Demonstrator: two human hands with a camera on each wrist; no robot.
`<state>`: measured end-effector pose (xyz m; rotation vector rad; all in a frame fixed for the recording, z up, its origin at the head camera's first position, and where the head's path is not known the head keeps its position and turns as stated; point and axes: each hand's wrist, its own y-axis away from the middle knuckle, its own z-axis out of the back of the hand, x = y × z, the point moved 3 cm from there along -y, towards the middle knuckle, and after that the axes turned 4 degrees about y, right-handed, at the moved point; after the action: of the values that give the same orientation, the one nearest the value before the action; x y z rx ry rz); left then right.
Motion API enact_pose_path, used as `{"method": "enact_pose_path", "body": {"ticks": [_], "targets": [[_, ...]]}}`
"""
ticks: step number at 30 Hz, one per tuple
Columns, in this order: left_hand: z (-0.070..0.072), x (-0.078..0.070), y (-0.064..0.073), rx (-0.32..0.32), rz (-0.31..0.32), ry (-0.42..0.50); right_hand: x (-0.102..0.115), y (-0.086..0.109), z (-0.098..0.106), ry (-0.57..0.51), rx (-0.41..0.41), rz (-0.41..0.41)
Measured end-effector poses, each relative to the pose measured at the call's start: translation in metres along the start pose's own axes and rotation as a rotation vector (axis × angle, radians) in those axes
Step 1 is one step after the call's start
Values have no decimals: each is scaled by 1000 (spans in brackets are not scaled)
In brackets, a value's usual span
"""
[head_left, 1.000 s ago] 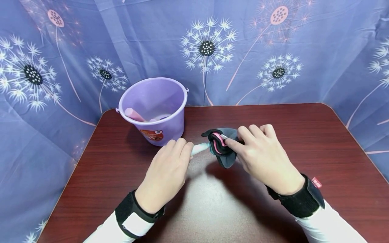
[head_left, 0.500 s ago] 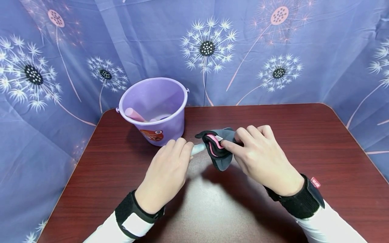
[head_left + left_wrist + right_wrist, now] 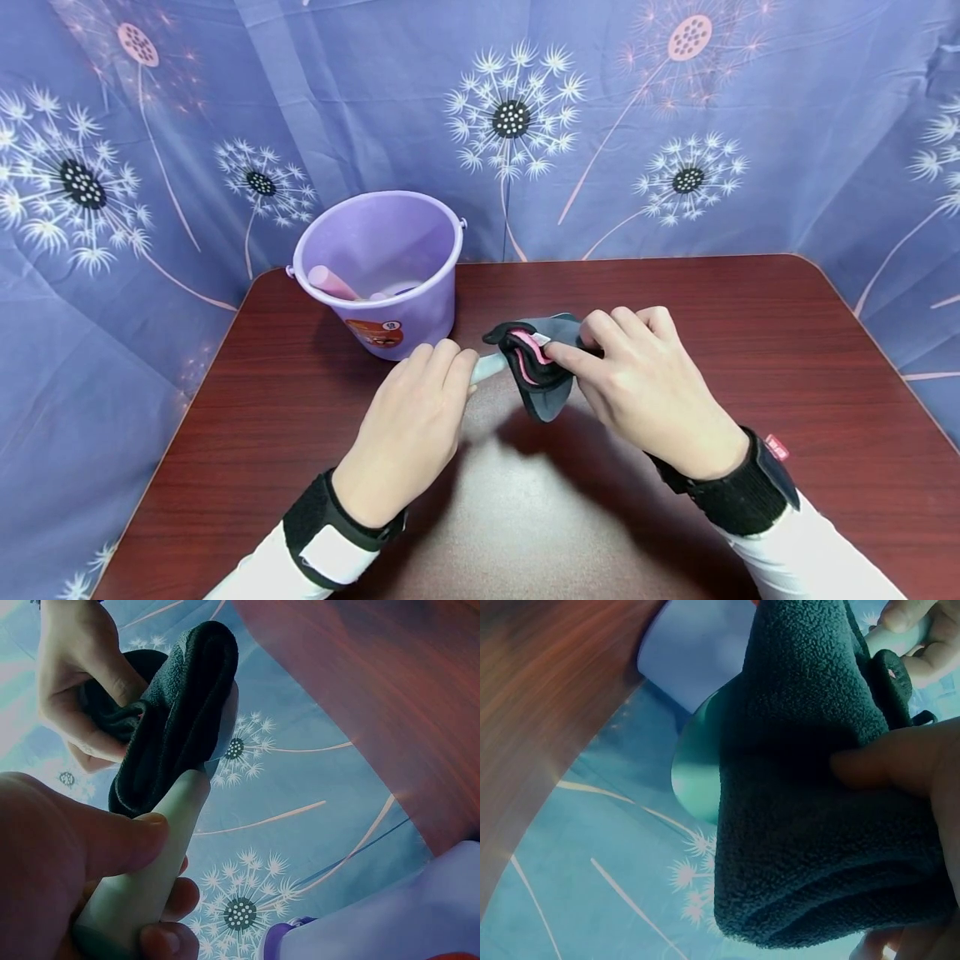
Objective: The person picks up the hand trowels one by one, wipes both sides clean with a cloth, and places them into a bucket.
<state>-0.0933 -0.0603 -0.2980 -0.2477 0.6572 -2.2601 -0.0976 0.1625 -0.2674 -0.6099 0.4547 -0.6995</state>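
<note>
My left hand [image 3: 412, 417] grips the pale handle [image 3: 489, 367] of a tool, its thumb along the top and fingers curled underneath in the left wrist view. A broad, rounded teal head [image 3: 696, 776] shows behind the cloth in the right wrist view; its exact kind is hidden. Over that head my right hand [image 3: 652, 392] holds a folded dark grey towelling cloth [image 3: 547, 402], with black edges, pink trim and a small white tag. The right thumb [image 3: 877, 761] presses on the cloth while the fingers curl behind it. Most of the head is covered.
A purple bucket [image 3: 442, 321] stands behind and left of the hands, with a pink handle-like piece [image 3: 333, 284] leaning inside. The dark red wooden table [image 3: 765, 333] meets a blue dandelion-print curtain [image 3: 390, 100] at its back and sides.
The cloth and right fingers have shifted slightly left toward the left hand, covering more of the tool, then stay almost still. The left hand keeps its place on the handle.
</note>
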Motion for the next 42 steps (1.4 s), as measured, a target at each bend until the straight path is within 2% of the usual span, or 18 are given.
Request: {"method": "enact_pose_path", "body": {"ticks": [20,35,42], "targets": [[6,4,-1,-18,8,-10,-20,8,-2,64,15,-55],[11,7,-1,-38,37,0,-29,10,0,115,-18,-110],[10,8,-1,-77,41,-3,-38,21,-10,75,55,-165]]}}
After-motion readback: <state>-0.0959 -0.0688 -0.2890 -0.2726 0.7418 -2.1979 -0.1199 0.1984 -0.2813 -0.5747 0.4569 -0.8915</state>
